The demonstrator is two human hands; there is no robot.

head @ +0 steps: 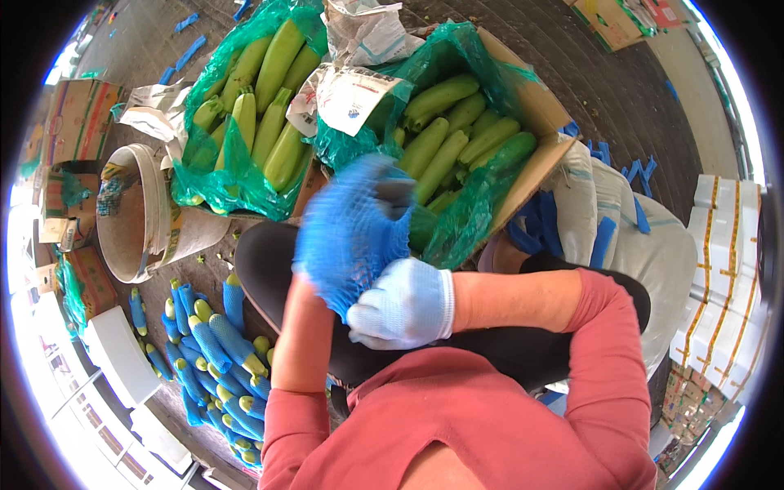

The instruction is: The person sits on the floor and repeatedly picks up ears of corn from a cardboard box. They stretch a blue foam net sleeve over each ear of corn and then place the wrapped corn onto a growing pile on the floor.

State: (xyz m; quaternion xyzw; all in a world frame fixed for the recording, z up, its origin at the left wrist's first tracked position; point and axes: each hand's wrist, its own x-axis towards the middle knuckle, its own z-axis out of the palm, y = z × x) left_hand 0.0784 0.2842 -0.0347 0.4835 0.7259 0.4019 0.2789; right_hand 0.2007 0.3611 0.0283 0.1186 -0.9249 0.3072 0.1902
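Note:
My left hand [352, 229] is blurred, with blue foam netting [392, 242] bunched around it; its fingers cannot be made out clearly. Against its lower side, my right hand [401, 306], in a pale knitted glove, is closed on the lower edge of the netting. Beyond my hands, two cardboard boxes lined with green plastic film [229, 190] hold pale green zucchini [282, 58]. The right box [533, 171] stands open and tilted, with more zucchini [441, 98] inside. On the floor at the left lies a heap of zucchini in blue foam net sleeves [211, 343].
A dirty plastic bucket [156, 214] lies on its side at the left. White sacks [649, 257] and loose blue sleeves [603, 242] are by my right knee. White foam boxes [713, 269] are stacked at the far right, cartons [79, 119] at the far left. Crumpled paper [361, 30] lies between the zucchini boxes.

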